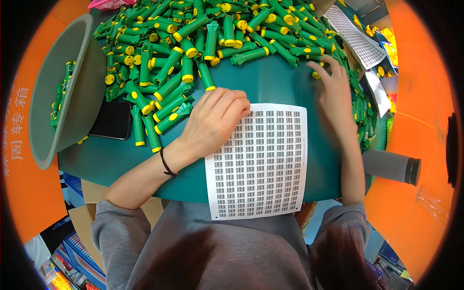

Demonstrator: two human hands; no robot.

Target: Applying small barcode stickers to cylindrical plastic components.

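Observation:
A white sheet of barcode labels (261, 164) lies on the green tabletop, its lower end reaching past the near edge toward my lap. My left hand (216, 116) is closed at the sheet's upper left corner, fingertips pressed together on the paper; the thumb is mostly hidden. Off to the right, my right hand (333, 89) is raised beside the pile, thumb and fingers apart and slightly blurred, with nothing visible in it. Its fingertips are nearest to the green tubes with yellow caps (307, 50). Just beyond my left knuckles lies another green tube (205, 75).
A heap of green tubes (169, 63) covers the far table. On the left a grey-green basin (41, 130) stands tilted with several tubes inside, near a black phone (112, 121). At right are a grey cylinder (391, 166) and more label sheets (355, 36). Orange panels (420, 145) flank the table.

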